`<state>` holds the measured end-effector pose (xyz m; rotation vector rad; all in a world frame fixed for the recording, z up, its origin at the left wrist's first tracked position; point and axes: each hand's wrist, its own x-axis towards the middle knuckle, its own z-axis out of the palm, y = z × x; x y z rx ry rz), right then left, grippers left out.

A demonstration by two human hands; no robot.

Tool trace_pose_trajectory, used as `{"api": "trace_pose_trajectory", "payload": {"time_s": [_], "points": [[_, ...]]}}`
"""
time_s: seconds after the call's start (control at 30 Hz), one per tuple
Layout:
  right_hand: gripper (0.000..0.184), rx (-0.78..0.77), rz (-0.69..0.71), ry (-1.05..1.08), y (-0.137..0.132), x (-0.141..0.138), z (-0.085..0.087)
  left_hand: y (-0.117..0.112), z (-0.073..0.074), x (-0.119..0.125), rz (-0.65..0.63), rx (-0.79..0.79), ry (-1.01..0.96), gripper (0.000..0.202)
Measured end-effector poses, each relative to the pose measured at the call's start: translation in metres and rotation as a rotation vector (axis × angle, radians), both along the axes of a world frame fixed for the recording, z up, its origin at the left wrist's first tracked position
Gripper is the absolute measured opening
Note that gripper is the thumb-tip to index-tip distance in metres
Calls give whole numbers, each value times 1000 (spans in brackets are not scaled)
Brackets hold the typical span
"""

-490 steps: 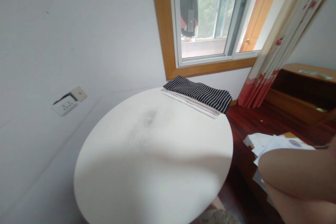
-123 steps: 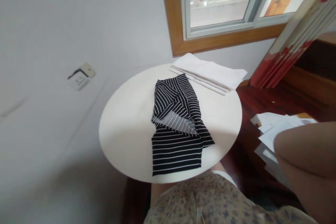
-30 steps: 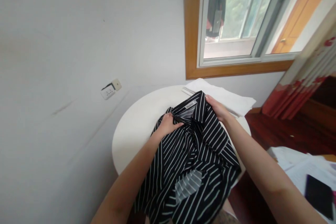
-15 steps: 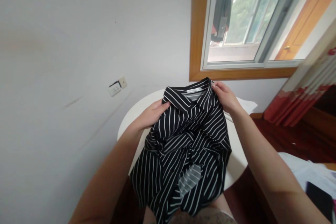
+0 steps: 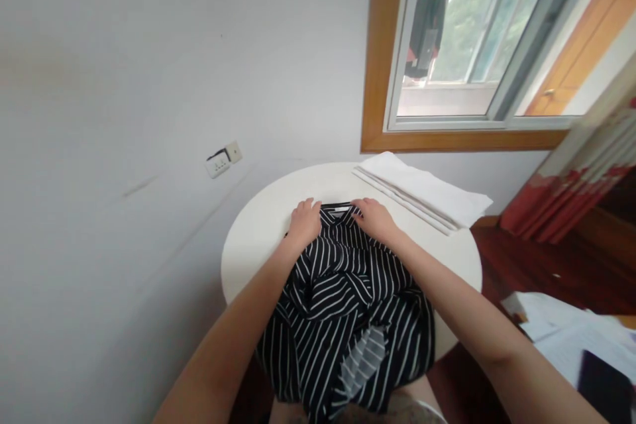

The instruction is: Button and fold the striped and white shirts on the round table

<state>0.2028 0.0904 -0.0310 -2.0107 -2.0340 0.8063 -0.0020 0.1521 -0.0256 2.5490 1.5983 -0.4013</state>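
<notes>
Palms lying flat, gripping nothing: left hand (image 5: 304, 220), right hand (image 5: 375, 217) pressing striped shirt (image 5: 342, 298) collar at table (image 5: 258, 238) centre; folded cloth (image 5: 427, 193) sitting along far edge below window (image 5: 447, 79).

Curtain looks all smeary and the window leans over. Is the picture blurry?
Head view: the curtain is smeared at the right edge, likely motion blur; the window leans, probably from the wide lens; the shirt and table in the middle are sharp, lit by daylight.

Black shirt with white stripes (image 5: 342, 305): crumpled, collar end flat at frame center, lower part hanging over the near edge at bottom center.
</notes>
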Motion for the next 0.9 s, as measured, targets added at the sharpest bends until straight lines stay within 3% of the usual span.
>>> {"api": "trace_pose_trajectory", "payload": {"time_s": [0.1, 0.2, 0.27, 0.33, 0.43, 0.6, 0.7, 0.83, 0.9], "points": [[29, -127, 159, -111, -29, -13, 17, -5, -10, 13, -29, -162, -12, 35], [39, -296, 138, -278, -55, -12, 26, -9, -20, 25, -6, -316, 41, 30], [48, -406, 121, -322, -68, -7, 25, -18, -28, 28, 33, -324, 66, 32], [56, -467, 134, -299, -75, 3, 21, -30, -36, 27, 57, -234, 33, 36], [57, -450, 92, -258, -75, 28, 11, -41, -46, 18, 45, -96, -70, 40], [31, -266, -177, -317, -54, 61, -7, -35, -58, 6, 139, -112, -196, 34], [28, -109, -132, -287, -31, 42, -15, -30, -64, 2, 209, -138, -244, 38], [32, -63, 139, -38, 0, -19, -35, -27, -70, -2, 202, -169, -257, 44], [37, -32, 162, 26, 9, -43, -49, -27, -71, -4, 188, -168, -263, 44]]}}
